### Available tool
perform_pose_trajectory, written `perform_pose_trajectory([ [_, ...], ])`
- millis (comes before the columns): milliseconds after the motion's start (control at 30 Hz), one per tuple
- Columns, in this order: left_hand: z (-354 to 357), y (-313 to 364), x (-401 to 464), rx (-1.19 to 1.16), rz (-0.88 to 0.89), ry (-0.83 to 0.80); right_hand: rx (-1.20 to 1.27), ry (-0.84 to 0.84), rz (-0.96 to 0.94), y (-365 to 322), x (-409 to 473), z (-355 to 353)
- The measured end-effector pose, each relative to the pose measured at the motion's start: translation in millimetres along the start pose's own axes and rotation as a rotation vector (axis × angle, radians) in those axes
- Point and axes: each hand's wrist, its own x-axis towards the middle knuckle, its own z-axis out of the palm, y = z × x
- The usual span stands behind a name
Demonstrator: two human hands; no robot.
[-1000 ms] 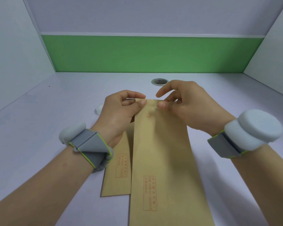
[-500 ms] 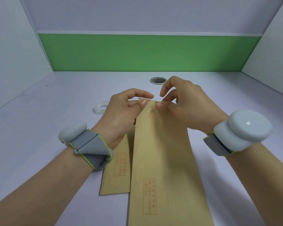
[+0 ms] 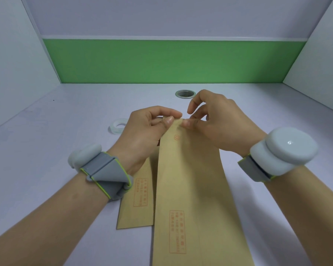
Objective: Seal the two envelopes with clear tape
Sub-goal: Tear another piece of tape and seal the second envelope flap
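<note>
A long brown envelope [image 3: 192, 189] is lifted off the desk with its far end raised between my hands. My left hand [image 3: 142, 135] pinches the far left corner between thumb and forefinger. My right hand [image 3: 215, 123] pinches the far edge just to the right, thumb on top, its other fingers curled above. A second brown envelope [image 3: 136, 204] lies flat on the desk under my left wrist, partly covered by the first. A roll of clear tape [image 3: 116, 125] lies on the desk behind my left hand. Any tape on the flap is too clear to make out.
The pale desk [image 3: 56, 146] is boxed in by white side panels and a green back panel [image 3: 171, 60]. A round metal cable hole [image 3: 185, 93] sits in the desk beyond my right hand. Both wrists carry grey strapped devices.
Both hands have drawn closer together at the envelope's far edge and its end has risen slightly. The tape roll has come into sight behind my left hand.
</note>
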Motion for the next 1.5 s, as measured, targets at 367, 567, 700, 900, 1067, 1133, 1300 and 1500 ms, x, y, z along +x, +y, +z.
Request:
perform_pose_trajectory([
  [367, -1.0, -0.6, 0.8, -0.005, -0.03, 0.023, 0.138, -0.013, -0.017, -1.1, 1.3, -2.0],
  [567, 0.2, -1.5, 1.0, -0.023, -0.039, -0.005, 0.034, -0.016, -0.028, -2.4, 1.5, 1.9],
  [700, 1.4, -0.1, 0.6, -0.024, -0.055, -0.007, 0.004, -0.01, -0.013, -2.5, 0.5, 1.7],
  [900, 4.5, 2.9, -1.2, -0.041, -0.065, -0.007, -0.011, -0.009, -0.004, -3.2, -0.1, 1.6],
  [1067, 4.6, 2.5, -1.6, -0.051, -0.069, -0.012, -0.018, -0.009, 0.007, -3.3, -0.1, 2.1],
  [1133, 4.4, 2.0, -1.3, -0.055, -0.069, -0.018, -0.032, -0.003, 0.008, -3.2, 0.0, 2.3],
  [1300, 5.3, 0.9, -0.7, -0.107, -0.077, -0.031, -0.029, 0.022, 0.015, -3.6, -0.3, 3.1],
  [1500, 4.3, -0.9, -0.3, -0.117, -0.022, -0.004, 0.01, 0.064, 0.019, -5.4, -1.0, 5.3],
])
